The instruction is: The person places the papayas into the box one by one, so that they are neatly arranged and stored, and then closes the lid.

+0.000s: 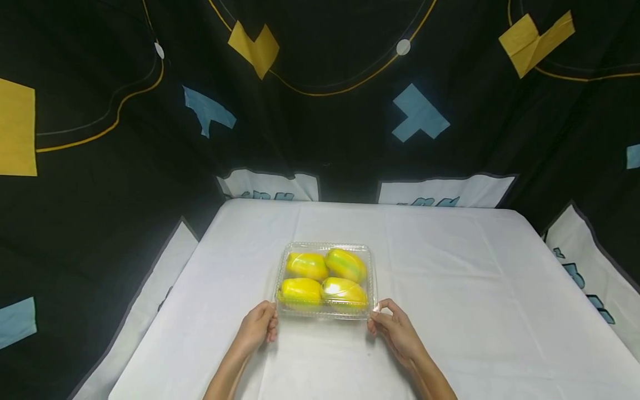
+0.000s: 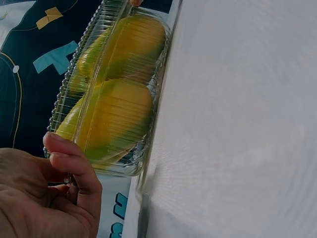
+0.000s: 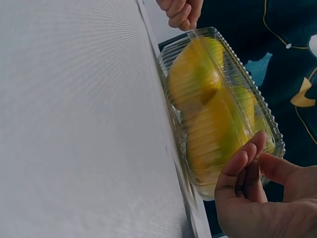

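Observation:
A clear plastic clamshell box [image 1: 320, 315] sits on the white table, lid down. Inside it are several yellow mangoes [image 1: 346, 264] with green patches, arranged in two rows and seen through the plastic. My left hand [image 1: 256, 328] pinches the rim at the near left corner of the box between thumb and fingers. At the near right corner, my right hand [image 1: 396, 329] grips the rim in the same way. Both wrist views show curled fingers at the ridged edge; the right wrist view also shows the left hand [image 3: 181, 11] at the far corner.
White cloth covers the table [image 1: 450, 289] around the box. Behind and beside it hangs a dark curtain [image 1: 320, 133] with yellow and blue patches, its white lower parts meeting the table's edges.

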{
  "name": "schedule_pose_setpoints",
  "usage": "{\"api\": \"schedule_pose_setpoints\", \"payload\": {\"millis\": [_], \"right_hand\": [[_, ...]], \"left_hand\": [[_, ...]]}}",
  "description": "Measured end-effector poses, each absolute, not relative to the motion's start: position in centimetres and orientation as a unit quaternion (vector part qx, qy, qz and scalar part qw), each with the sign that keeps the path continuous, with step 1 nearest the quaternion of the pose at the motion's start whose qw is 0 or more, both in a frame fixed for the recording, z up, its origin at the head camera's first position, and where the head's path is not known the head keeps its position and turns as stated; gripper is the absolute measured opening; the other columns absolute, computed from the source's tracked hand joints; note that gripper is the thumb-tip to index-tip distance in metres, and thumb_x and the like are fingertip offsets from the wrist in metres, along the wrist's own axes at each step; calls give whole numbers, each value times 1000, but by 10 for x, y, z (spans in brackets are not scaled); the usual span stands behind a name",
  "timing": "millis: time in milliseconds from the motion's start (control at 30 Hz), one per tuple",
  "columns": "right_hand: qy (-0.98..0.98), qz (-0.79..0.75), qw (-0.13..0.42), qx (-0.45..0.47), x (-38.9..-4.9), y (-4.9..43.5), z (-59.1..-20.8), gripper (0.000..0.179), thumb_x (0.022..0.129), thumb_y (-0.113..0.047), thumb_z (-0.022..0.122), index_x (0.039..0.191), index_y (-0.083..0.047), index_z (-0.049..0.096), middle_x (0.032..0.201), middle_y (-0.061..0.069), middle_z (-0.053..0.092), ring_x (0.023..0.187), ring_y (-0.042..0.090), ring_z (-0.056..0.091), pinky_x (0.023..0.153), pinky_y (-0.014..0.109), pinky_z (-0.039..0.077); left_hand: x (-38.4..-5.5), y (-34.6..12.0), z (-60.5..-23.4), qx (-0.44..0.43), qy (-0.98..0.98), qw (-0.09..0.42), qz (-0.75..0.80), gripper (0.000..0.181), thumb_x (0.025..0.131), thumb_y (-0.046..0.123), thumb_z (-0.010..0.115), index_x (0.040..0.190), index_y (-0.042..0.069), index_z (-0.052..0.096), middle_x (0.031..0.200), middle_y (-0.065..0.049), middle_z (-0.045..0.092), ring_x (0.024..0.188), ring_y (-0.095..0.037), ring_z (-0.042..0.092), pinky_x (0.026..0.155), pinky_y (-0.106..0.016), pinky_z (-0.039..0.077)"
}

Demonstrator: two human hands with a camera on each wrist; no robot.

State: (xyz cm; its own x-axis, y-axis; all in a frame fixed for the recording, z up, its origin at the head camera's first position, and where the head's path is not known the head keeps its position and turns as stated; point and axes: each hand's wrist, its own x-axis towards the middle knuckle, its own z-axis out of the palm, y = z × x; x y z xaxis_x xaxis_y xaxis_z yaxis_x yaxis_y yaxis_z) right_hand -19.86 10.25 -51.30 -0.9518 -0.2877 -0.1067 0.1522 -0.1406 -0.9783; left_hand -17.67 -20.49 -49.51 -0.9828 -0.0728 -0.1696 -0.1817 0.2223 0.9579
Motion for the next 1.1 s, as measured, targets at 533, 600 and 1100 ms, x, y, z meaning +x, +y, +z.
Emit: {"api": "schedule_pose_setpoints", "payload": {"millis": [533,600,1100], "right_hand": [[647,-745,164,-25,-198,102,-511,17,92,-8,52,102,0,41,73,7,62,69,18,54,70,26,49],[645,-744,170,-34,-200,102,-515,20,93,-11,53,103,0,40,74,6,63,72,18,55,72,26,49],[698,-702,132,53,-199,104,-505,54,95,-38,49,123,7,42,94,14,67,79,21,63,67,30,53]], "left_hand": [[-174,-201,-492,-88,796,32,597,34,102,23,37,87,-4,50,55,-3,47,42,-16,50,39,-24,44],[-175,-204,-497,-86,796,34,598,35,101,25,37,88,-4,50,56,-3,48,43,-17,52,39,-23,45],[-181,-229,-488,-17,814,106,570,69,100,49,20,80,-7,56,60,-7,54,48,-20,59,43,-26,49]]}}
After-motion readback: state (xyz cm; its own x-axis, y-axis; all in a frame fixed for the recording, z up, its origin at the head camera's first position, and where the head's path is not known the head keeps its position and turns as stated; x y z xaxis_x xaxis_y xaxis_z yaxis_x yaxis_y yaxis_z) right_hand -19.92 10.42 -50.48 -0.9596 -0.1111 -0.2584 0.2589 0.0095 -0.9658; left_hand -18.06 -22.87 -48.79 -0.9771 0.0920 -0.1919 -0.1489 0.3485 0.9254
